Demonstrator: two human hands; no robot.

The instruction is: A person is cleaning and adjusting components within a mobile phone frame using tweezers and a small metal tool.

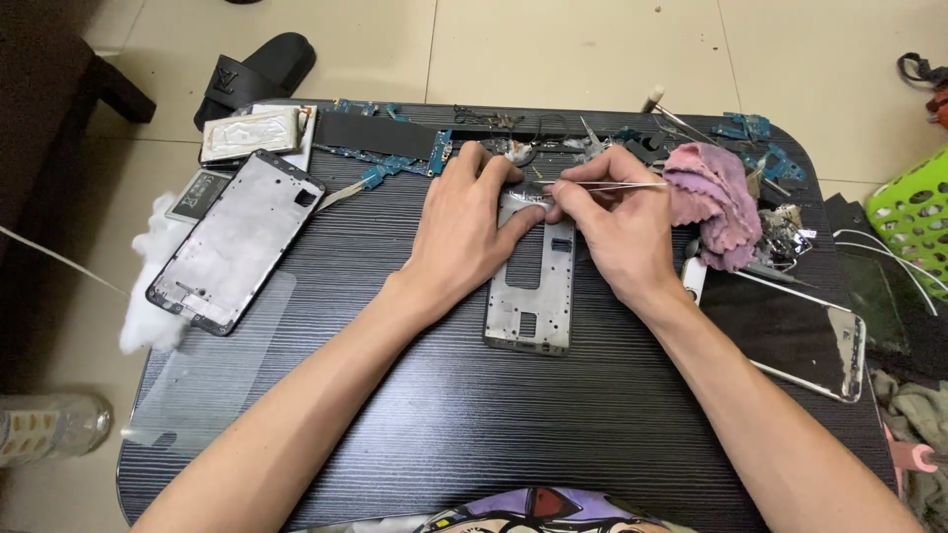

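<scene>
A silver phone mid-frame point(531, 286) lies flat in the middle of the dark table point(444, 415). My left hand point(464, 232) rests on the frame's upper left, fingers pressing its top edge. My right hand point(617, 222) grips thin metal tweezers point(612, 185) held almost level, with their tips at the frame's top end near my left fingertips. What the tweezer tips touch is too small to tell.
A second phone frame point(237, 242) lies at the left beside white cotton point(148, 286) and a clear film sheet point(212, 365). Circuit boards point(395, 158) and small parts line the far edge. A pink cloth point(716, 202) and a dark phone panel point(790, 336) sit at the right.
</scene>
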